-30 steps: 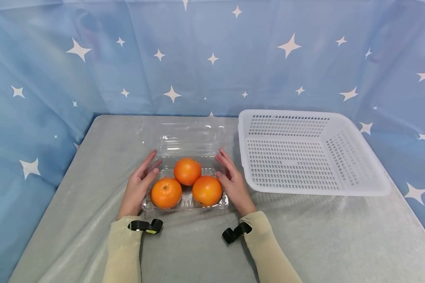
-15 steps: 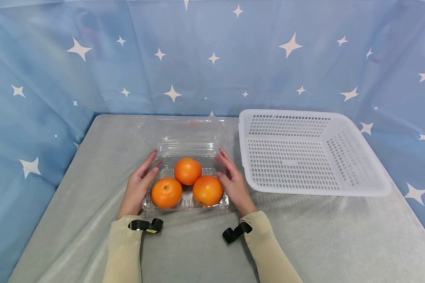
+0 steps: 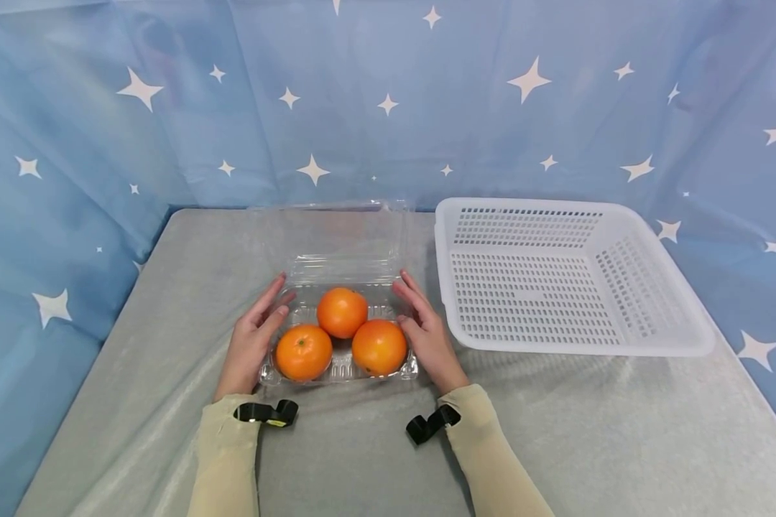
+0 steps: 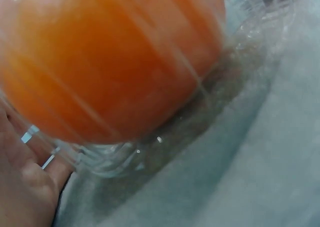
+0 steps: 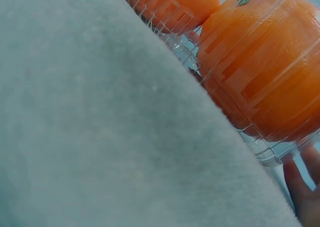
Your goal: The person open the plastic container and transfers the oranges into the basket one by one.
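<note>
A clear plastic clamshell box (image 3: 343, 373) lies on the table with its lid (image 3: 343, 237) tilted back, away from the person. Three oranges (image 3: 342, 313) sit in its base, one behind and two in front. My left hand (image 3: 248, 345) rests along the left side, its fingers fairly straight and thumb near the rim. On the opposite side my right hand (image 3: 432, 343) lies much the same way, thumb beside the right orange (image 3: 379, 347). Both wrist views show oranges through the clear wall, with part of each hand at a lower corner; some fingertips are hidden.
A white perforated plastic basket (image 3: 530, 294) stands to the right of the box, holding nothing. Grey cloth covers the table (image 3: 588, 424). A blue curtain with white stars (image 3: 388, 104) hangs behind and along the sides.
The lid's far edge has risen, so the lid stands slightly more upright than before. Both hands and the oranges keep almost the same places.
</note>
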Motion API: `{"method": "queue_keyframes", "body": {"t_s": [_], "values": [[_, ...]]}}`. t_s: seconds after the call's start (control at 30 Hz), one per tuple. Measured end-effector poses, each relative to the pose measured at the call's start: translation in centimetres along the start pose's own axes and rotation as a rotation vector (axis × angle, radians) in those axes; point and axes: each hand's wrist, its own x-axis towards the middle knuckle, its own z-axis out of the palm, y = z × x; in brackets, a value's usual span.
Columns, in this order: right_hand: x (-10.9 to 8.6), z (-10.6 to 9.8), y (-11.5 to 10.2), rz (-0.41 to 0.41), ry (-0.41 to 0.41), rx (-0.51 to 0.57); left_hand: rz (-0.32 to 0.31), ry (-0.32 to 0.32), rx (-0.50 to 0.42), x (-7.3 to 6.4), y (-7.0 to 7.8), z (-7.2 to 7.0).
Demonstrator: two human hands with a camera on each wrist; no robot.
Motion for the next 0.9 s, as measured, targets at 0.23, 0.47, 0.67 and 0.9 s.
{"method": "queue_keyframes", "body": {"t_s": [0.23,0.47,0.67,0.9], "values": [[-0.01,0.02,-0.07,-0.006,-0.007,0.018,-0.021,0.010,0.019,-0.10,0.05,0.01],[-0.01,0.00,-0.12,-0.008,-0.006,0.001,-0.019,0.005,0.009,-0.07,0.07,0.03],[0.03,-0.01,-0.18,0.013,-0.003,-0.038,-0.029,-0.001,0.009,-0.13,0.06,0.05],[0.01,-0.07,-0.28,0.027,0.002,-0.050,-0.022,-0.006,0.021,-0.07,0.00,0.04]]}}
